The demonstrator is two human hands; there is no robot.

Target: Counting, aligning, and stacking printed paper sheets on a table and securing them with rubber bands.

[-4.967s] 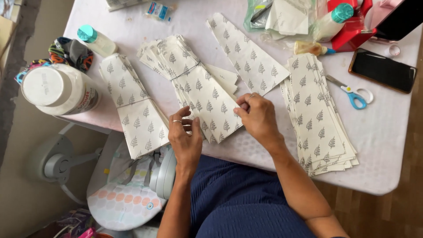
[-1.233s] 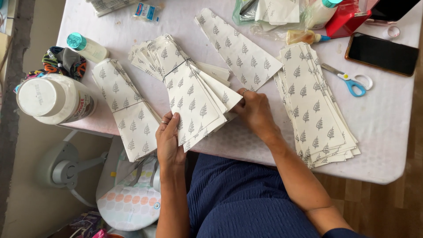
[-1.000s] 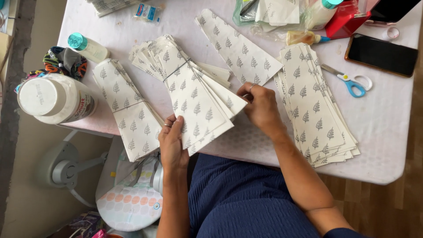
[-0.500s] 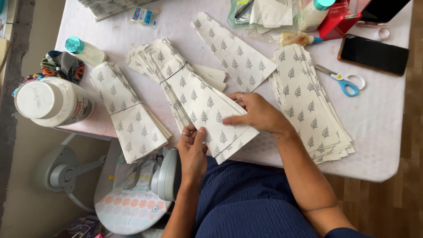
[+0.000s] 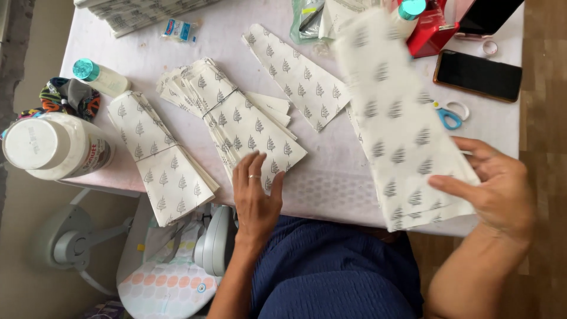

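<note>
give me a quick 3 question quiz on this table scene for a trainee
1. True or false: the right hand holds a blurred white tree-printed paper piece.
2. What does the left hand rest on?
A. blue-handled scissors
B. fanned stack of tree-printed paper pieces
C. black smartphone
3. Fill in: the big white round-lidded plastic jar stands at the table's ___ edge in the picture.

Key: 1 true; 2 B; 3 left
</note>
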